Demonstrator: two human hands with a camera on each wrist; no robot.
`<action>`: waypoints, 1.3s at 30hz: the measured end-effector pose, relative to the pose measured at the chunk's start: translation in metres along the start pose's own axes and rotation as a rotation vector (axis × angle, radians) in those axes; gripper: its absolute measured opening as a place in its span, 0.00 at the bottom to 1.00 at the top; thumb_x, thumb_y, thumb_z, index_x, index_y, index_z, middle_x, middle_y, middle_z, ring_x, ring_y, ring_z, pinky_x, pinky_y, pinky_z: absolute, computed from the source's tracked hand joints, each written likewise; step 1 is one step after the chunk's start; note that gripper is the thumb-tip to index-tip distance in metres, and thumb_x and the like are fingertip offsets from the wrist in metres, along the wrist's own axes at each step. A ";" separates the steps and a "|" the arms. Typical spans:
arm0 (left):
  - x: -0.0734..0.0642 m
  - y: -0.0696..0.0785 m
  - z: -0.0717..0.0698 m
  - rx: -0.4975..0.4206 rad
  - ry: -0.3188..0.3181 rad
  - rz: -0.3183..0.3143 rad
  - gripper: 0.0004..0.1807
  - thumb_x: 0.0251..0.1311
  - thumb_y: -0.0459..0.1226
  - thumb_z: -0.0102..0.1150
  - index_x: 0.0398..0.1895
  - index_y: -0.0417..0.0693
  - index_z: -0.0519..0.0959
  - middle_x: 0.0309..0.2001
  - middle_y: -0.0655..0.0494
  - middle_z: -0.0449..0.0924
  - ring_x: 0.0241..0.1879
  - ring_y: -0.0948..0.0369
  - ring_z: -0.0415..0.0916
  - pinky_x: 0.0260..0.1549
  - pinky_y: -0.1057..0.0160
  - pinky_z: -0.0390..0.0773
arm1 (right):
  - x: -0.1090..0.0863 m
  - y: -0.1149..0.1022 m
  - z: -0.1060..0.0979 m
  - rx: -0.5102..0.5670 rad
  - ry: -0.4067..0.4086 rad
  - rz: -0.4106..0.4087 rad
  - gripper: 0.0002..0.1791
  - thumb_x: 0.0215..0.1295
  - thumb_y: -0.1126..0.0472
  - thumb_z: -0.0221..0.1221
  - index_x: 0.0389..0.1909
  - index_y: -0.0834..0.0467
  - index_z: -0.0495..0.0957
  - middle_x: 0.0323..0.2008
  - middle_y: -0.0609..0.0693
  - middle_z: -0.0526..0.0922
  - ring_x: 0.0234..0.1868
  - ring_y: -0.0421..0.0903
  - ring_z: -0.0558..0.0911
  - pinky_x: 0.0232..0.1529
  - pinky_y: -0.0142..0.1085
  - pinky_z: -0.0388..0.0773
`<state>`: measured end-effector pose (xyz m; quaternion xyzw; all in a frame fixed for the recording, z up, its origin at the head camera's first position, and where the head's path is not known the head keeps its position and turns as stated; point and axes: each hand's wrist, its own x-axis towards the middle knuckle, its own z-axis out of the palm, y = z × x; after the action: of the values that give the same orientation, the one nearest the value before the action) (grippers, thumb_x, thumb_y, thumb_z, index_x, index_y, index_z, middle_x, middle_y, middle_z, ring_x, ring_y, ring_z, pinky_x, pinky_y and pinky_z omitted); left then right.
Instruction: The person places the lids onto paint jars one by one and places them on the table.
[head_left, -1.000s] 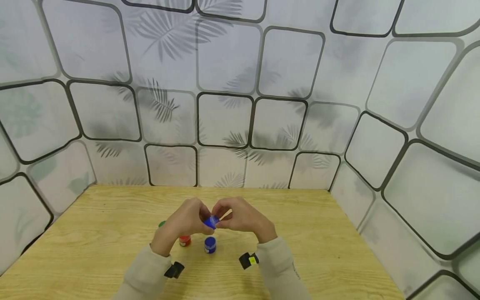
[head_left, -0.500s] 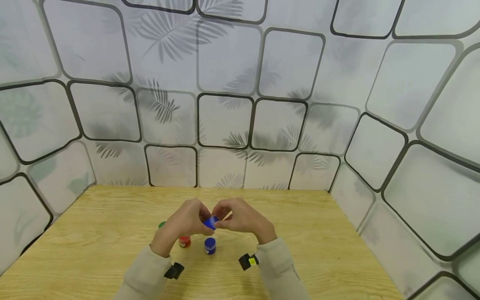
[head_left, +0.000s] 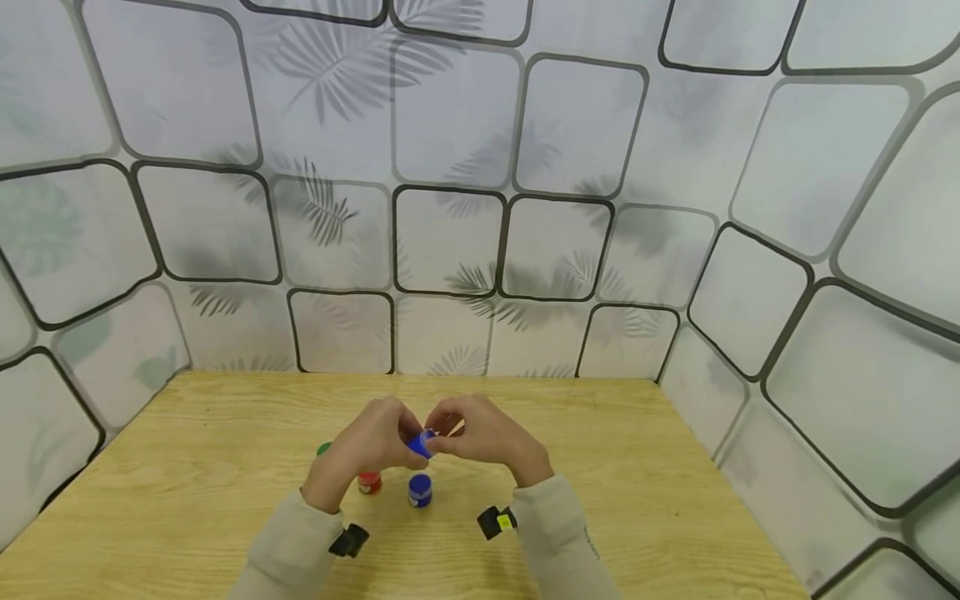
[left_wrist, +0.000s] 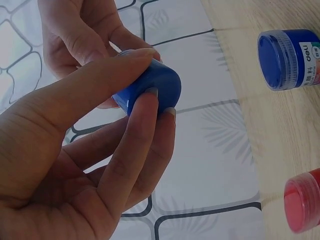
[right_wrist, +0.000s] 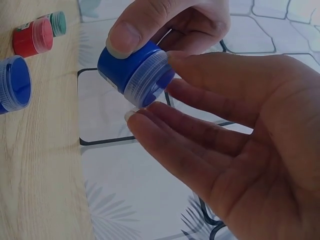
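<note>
Above the table, my left hand [head_left: 378,437] grips the body of a small blue paint jar [right_wrist: 112,67], its thumb on one side and curled fingers on the other. The jar is tilted, with its clear ribbed lid [right_wrist: 145,82] towards the right hand. My right hand [head_left: 483,429] pinches around that lid, thumb at one edge and fingertips at the opposite edge. In the left wrist view the rounded blue base [left_wrist: 167,87] shows between the left fingers, while the lid is mostly hidden there.
On the wooden table [head_left: 600,483] stand another blue paint jar [head_left: 420,490], a red paint jar [head_left: 370,482] and a green-topped jar [head_left: 324,448], partly hidden behind the left wrist. A patterned wall covering [head_left: 450,250] rises behind and at both sides.
Both hands stay in place with the blue jar between them. The right thumb has shifted slightly left over the lid.
</note>
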<state>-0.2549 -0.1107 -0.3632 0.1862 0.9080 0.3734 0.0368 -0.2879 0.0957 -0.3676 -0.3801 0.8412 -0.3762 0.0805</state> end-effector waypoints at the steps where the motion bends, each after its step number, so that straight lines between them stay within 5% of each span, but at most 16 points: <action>1: 0.000 0.000 0.000 -0.002 0.001 -0.002 0.08 0.46 0.30 0.80 0.29 0.42 0.89 0.25 0.56 0.87 0.25 0.63 0.81 0.28 0.64 0.83 | 0.000 0.000 0.000 0.006 0.003 -0.002 0.10 0.69 0.59 0.67 0.48 0.55 0.85 0.46 0.50 0.88 0.46 0.45 0.87 0.46 0.31 0.85; 9: 0.000 -0.002 -0.002 -0.009 0.009 -0.021 0.08 0.46 0.31 0.80 0.28 0.42 0.88 0.25 0.56 0.86 0.25 0.63 0.81 0.29 0.64 0.82 | 0.002 0.003 0.002 0.098 -0.009 -0.023 0.14 0.64 0.69 0.68 0.50 0.58 0.84 0.50 0.53 0.86 0.53 0.50 0.85 0.54 0.38 0.85; 15: 0.000 -0.003 -0.002 -0.012 0.003 0.004 0.07 0.46 0.30 0.80 0.28 0.42 0.88 0.25 0.56 0.87 0.25 0.64 0.81 0.28 0.65 0.82 | 0.003 0.004 0.003 0.130 -0.029 -0.042 0.15 0.64 0.72 0.67 0.51 0.60 0.84 0.49 0.55 0.87 0.53 0.51 0.87 0.52 0.34 0.85; 39: 0.002 -0.001 0.001 -0.008 0.000 0.019 0.08 0.46 0.31 0.80 0.30 0.42 0.90 0.26 0.57 0.88 0.25 0.64 0.82 0.28 0.64 0.83 | 0.001 -0.001 0.001 -0.035 -0.007 -0.018 0.10 0.71 0.57 0.65 0.45 0.57 0.88 0.40 0.49 0.91 0.35 0.34 0.86 0.40 0.28 0.83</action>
<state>-0.2566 -0.1105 -0.3646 0.1948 0.9048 0.3773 0.0338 -0.2878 0.0939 -0.3671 -0.3905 0.8438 -0.3607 0.0731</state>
